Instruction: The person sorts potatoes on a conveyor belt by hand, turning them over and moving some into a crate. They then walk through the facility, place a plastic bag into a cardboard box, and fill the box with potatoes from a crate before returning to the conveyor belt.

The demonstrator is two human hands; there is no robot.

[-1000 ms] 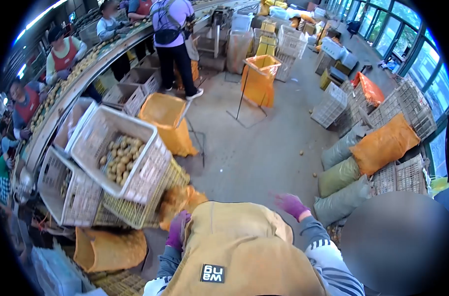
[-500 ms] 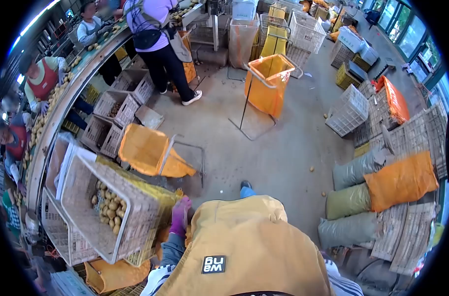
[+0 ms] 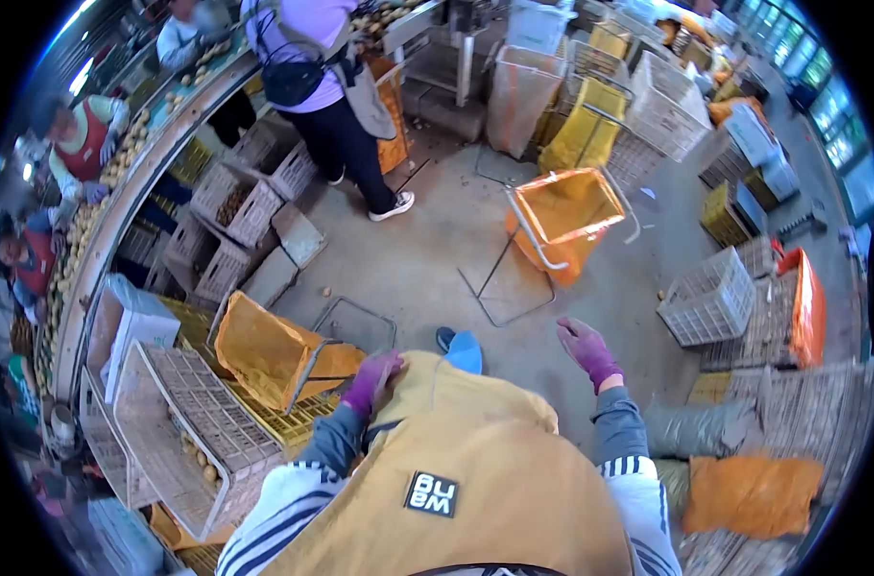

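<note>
Hanging at the near left of the scene, an orange sack [image 3: 264, 350] is being held open on a metal frame stand [image 3: 355, 322], and the left hand [image 3: 371, 379] in its purple glove is being kept at the sack's right edge, at the point where sack and apron [image 3: 456, 461] meet. Whether the cloth is being gripped or only touched cannot be told, since the fingers are curled downward and their tips are hidden. The right hand [image 3: 587, 350] is being held up free over the bare concrete floor [image 3: 427, 259], with its fingers loosely spread and nothing in them, well apart from any sack or crate.

A white plastic crate [image 3: 192, 437] is being tilted on its side at the near left, just beside the sack, and a few brown round fruits [image 3: 195, 451] are lying in its low corner (what kind cannot be told). It is being carried on yellow crates [image 3: 274, 418] underneath. A blue shoe [image 3: 461, 348] is showing just beyond the apron.

Farther off, a second orange sack [image 3: 563, 216] is being kept open on its own stand in the middle of the floor. At the far left, a person in a purple top [image 3: 322, 58] is standing by a curved conveyor [image 3: 120, 202], along which other workers are being seen.
</note>
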